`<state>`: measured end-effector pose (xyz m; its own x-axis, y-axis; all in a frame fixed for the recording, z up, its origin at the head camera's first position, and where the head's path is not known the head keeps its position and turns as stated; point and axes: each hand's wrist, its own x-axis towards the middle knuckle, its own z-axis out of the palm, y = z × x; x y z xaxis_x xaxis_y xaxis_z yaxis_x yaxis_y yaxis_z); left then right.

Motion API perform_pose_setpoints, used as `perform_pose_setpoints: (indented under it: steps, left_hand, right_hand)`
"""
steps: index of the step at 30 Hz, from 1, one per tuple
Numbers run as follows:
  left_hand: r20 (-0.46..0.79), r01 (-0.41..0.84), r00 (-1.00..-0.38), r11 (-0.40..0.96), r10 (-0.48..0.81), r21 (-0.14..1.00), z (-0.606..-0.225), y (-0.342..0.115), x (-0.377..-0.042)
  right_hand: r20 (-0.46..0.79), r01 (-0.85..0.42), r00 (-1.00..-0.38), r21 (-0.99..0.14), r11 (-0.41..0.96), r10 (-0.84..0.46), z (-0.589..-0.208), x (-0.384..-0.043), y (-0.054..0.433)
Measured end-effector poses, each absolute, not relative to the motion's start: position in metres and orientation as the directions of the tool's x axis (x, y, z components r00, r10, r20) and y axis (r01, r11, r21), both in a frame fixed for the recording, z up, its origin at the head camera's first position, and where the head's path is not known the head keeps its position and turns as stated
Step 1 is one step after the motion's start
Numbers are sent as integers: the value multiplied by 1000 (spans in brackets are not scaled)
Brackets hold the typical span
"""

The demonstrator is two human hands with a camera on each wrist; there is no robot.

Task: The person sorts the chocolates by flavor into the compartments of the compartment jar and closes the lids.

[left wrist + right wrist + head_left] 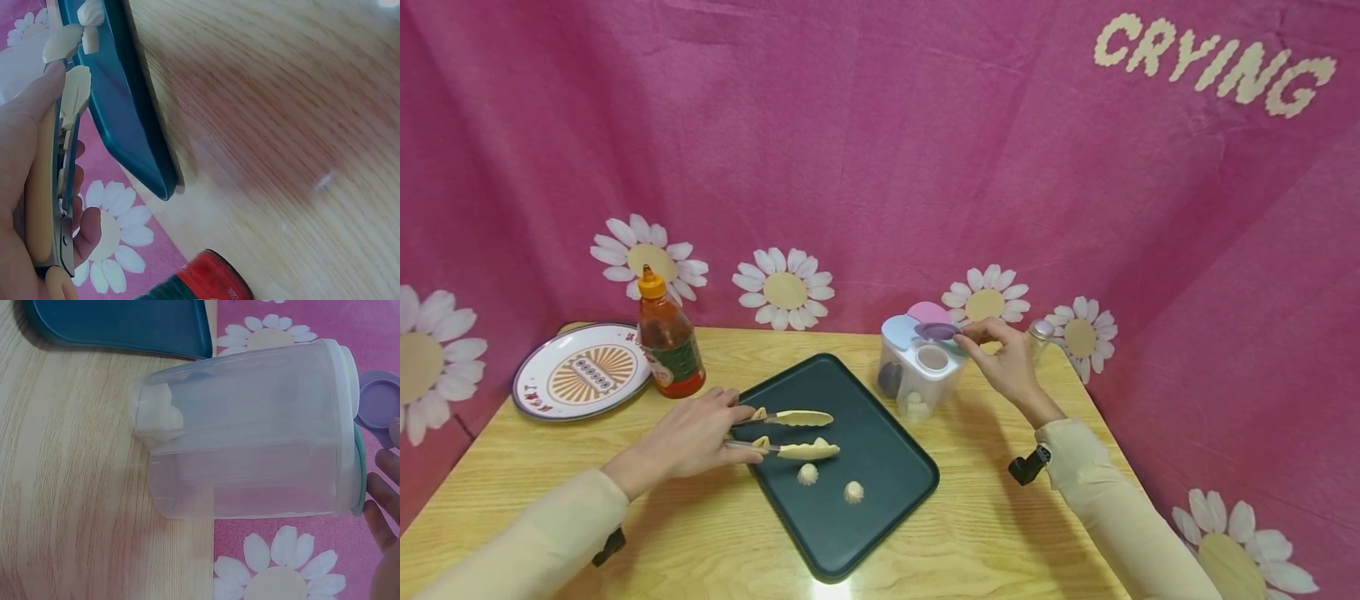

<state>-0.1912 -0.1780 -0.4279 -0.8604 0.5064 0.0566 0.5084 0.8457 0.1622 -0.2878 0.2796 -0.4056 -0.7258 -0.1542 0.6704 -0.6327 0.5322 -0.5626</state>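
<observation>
My left hand grips kitchen tongs with cream scalloped tips, spread apart over the dark tray. A small pale lump shows at the nearer tip. Two cream swirl-shaped pieces sit on the tray. My right hand pinches the raised purple lid of a clear compartmented container; its round opening is uncovered. Pale pieces lie at the bottom of that compartment, and something dark fills part of another. Blue and pink lids cover other compartments.
A red sauce bottle with an orange cap stands behind my left hand, beside a patterned oval plate. Past my right hand is a small shaker. A pink flowered cloth hangs behind the wooden table.
</observation>
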Motion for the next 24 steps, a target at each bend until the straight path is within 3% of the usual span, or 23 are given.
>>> perform_pose_setpoints:
  steps: [7, 24]
  left_hand:
    - [66, 514, -857, 845, 511, 146, -433, -182, -191]
    - [104, 502, -865, 854, 491, 140, -436, -191, -188]
  right_hand:
    - [682, -635, -716, -547, 546, -150, -395, -277, 269]
    - [687, -646, -709, -543, 537, -158, -406, -288, 280]
